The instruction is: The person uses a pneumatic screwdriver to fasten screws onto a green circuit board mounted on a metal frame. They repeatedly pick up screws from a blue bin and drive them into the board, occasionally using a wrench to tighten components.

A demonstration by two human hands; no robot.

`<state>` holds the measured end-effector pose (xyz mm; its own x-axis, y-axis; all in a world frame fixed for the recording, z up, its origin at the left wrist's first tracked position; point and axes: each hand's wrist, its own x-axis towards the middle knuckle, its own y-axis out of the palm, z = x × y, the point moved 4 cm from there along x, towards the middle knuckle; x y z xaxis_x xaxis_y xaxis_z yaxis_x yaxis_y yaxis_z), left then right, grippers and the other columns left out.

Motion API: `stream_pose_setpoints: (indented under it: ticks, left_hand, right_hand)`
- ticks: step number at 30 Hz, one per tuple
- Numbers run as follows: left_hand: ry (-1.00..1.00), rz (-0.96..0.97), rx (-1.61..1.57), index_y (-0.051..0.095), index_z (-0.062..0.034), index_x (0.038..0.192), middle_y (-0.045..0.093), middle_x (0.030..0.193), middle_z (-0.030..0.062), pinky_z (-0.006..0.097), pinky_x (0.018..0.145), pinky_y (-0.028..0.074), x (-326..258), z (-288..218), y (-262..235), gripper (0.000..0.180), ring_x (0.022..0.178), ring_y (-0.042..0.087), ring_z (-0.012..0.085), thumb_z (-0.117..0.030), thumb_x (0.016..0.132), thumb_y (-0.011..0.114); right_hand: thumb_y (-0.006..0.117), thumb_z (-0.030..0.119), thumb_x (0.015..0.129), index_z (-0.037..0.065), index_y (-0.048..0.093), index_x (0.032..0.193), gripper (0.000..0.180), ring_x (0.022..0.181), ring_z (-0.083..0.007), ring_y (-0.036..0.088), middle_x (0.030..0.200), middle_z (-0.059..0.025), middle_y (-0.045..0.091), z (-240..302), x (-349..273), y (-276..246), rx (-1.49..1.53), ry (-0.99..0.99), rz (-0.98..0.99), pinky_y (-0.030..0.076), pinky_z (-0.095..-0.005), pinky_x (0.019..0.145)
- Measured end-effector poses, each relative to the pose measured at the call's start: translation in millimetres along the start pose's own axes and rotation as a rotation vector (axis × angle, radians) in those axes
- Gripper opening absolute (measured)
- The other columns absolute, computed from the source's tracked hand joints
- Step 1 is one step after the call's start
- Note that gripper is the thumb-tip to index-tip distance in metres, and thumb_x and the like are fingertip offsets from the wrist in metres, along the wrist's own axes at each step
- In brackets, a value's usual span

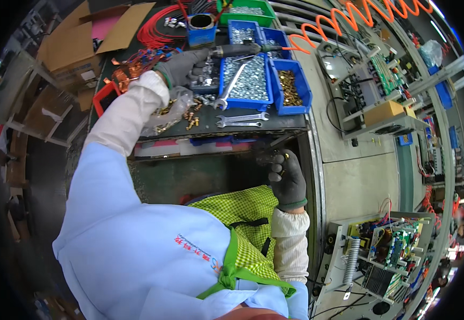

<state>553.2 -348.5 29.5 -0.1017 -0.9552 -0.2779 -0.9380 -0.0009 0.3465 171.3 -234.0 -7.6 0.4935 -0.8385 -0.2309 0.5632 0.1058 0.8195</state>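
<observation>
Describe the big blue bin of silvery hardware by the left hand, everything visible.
The blue bin is an open-topped rectangular tray that looks like plastic, nearly full of small silvery metal parts. A spanner lies slanted across the heap, its head over the front-left corner. Other blue bins flank it. The gloved left hand rests just beside its left wall.

Grey gloves, pale blue sleeves

A single wide fisheye view from the person's head looks steeply down over the torso, close to the tabletop (264, 124) at the far side, with the conveyor line (349, 181) bending along the right rim.
</observation>
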Motion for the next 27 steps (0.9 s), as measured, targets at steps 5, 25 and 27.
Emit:
stream_pose_setpoints:
  ticks: [5,25,27]
  left_hand:
    - [0.091,-0.041,-0.609,0.052,-0.0077,0.093,0.042,0.070,-0.0026,0.014,0.041,0.028,-25,-1,-9,0.021,0.058,0.039,0.0040,-0.029,0.096,0.051]
    - [0.609,-0.425,-0.570,0.060,-0.0014,0.099,0.061,0.090,0.0073,0.020,0.054,0.046,-181,-9,-199,0.021,0.079,0.061,0.0199,-0.018,0.089,0.054]
    - [0.446,-0.556,-0.206,0.060,-0.0020,0.104,0.062,0.089,0.0074,0.023,0.055,0.045,-173,-11,-206,0.029,0.076,0.060,0.0190,-0.026,0.089,0.055]
  right_hand:
    - [0.053,0.020,0.093,0.009,0.052,0.115,0.025,0.076,-0.0102,0.050,0.098,-0.0030,0.056,-8,-4,-3,0.027,0.002,0.033,0.040,-0.0209,0.059]
    - [0.051,0.021,0.095,0.011,0.053,0.112,0.021,0.073,-0.0128,0.052,0.093,-0.0048,0.058,-15,-48,-44,0.017,0.017,-0.067,0.045,-0.0224,0.059]
    - [0.052,0.022,0.094,0.011,0.053,0.113,0.022,0.069,-0.0123,0.051,0.089,-0.0045,0.057,-14,-54,-40,-0.039,-0.001,-0.070,0.043,-0.0226,0.056]
